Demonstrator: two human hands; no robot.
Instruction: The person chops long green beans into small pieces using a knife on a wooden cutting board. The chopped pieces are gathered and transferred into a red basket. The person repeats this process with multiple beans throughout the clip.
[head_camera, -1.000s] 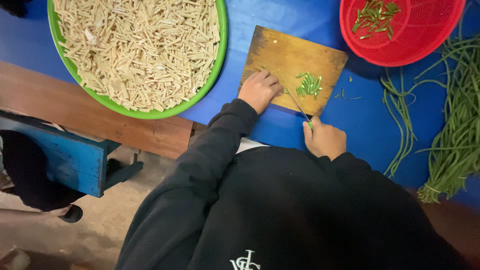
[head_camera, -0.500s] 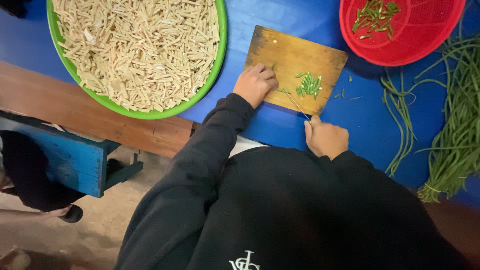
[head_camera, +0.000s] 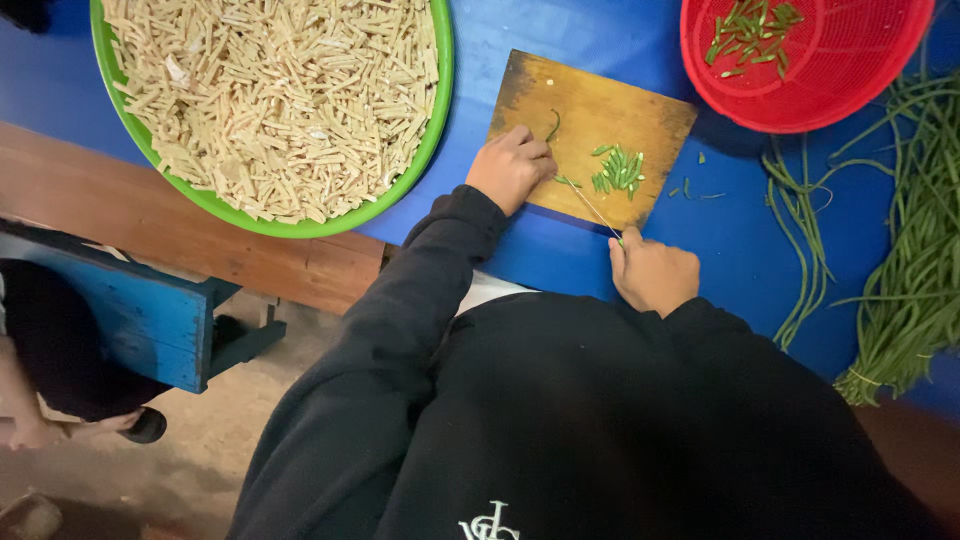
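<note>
A wooden cutting board (head_camera: 620, 110) lies on the blue table. My left hand (head_camera: 508, 168) rests on its near left edge, fingers curled over a thin green bean (head_camera: 553, 124). My right hand (head_camera: 654, 272) grips a knife (head_camera: 592, 210) whose thin blade angles up onto the board toward the left hand. A small pile of cut green bean pieces (head_camera: 618, 168) sits on the board just right of the blade.
A large green basin (head_camera: 437, 120) of pale cut strips stands at the far left. A red basket (head_camera: 800, 90) with some cut beans is at the far right. Whole long beans (head_camera: 905, 270) lie along the right. A blue bench (head_camera: 140, 310) is below left.
My left hand has shifted slightly back along the bean, and the knife has kept chopping; the pile of cut pieces stays beside the blade.
</note>
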